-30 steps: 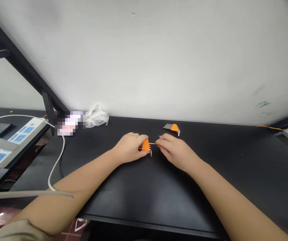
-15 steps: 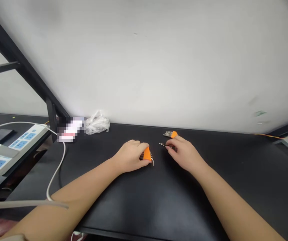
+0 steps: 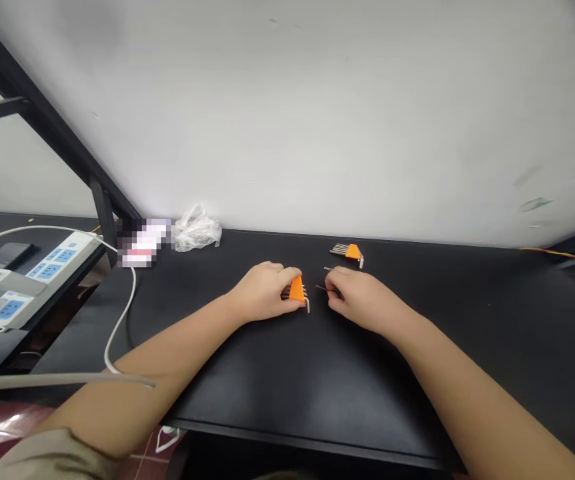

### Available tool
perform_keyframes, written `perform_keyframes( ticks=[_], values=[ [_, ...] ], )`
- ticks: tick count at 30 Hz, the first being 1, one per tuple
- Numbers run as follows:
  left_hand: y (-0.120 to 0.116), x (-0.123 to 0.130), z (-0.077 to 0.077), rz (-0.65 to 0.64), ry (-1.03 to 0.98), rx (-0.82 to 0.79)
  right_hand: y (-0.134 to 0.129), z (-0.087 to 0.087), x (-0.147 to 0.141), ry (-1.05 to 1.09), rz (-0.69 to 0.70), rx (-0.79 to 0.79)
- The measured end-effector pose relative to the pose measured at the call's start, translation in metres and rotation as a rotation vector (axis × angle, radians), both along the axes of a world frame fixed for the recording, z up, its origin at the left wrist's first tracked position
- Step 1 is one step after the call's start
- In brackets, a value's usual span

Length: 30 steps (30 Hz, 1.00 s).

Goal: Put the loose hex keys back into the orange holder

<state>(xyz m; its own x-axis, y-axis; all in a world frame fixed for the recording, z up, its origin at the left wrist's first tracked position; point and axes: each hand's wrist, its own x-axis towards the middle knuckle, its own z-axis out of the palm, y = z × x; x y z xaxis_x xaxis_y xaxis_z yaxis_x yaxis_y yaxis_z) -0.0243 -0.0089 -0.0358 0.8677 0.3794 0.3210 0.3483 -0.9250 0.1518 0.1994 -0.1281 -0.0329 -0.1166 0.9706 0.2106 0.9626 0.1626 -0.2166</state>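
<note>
From my head camera, a pale wall (image 3: 317,133) rises behind the black table (image 3: 287,373), with a crumpled plastic bag (image 3: 197,230) at the back. My left hand (image 3: 263,293) is closed around a small orange holder (image 3: 296,289), thumb and fingers on its edges, low over the middle of the table. Metal keys pass through it, and one bent key (image 3: 308,305) pokes out towards my right. Should I squeeze unevenly or tip the holder, I think a loose key could slide out.

My right hand (image 3: 360,297), apart from the holder, has its fingertips pinched on a thin key (image 3: 321,287). Only a short tip shows, so I can't tell how firmly it sits; a slack pinch might let it twist or drop. Another thin metal end (image 3: 327,269) shows by my knuckles; whether it's the same key, I can't tell.

Just beyond lies the other orange holder (image 3: 352,251); a careless swing of my knuckles could knock it. The white cable (image 3: 67,379) crosses in front of my left forearm in this view, and might snag if I pulled back sharply.
</note>
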Motion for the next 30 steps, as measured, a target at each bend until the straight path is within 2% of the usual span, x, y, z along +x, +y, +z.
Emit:
perform_keyframes(
  ticks=[4, 11, 22, 30],
  values=[
    [-0.0008, -0.0003, 0.0003, -0.041, -0.02, 0.005, -0.0014, 0.0015, -0.0027, 0.15, 0.125, 0.106],
    [-0.0006, 0.0004, -0.0029, -0.063, -0.059, 0.022, 0.0003, -0.0027, -0.0011, 0.17, 0.217, 0.164],
    [0.0026, 0.0009, -0.0062, -0.051, -0.074, 0.022, -0.0033, -0.0001, -0.0007, 0.163, 0.183, 0.178],
    [0.0049, 0.0009, -0.0075, -0.098, -0.068, 0.055, -0.0053, -0.0046, -0.0035, -0.015, 0.145, 0.198]
  ],
)
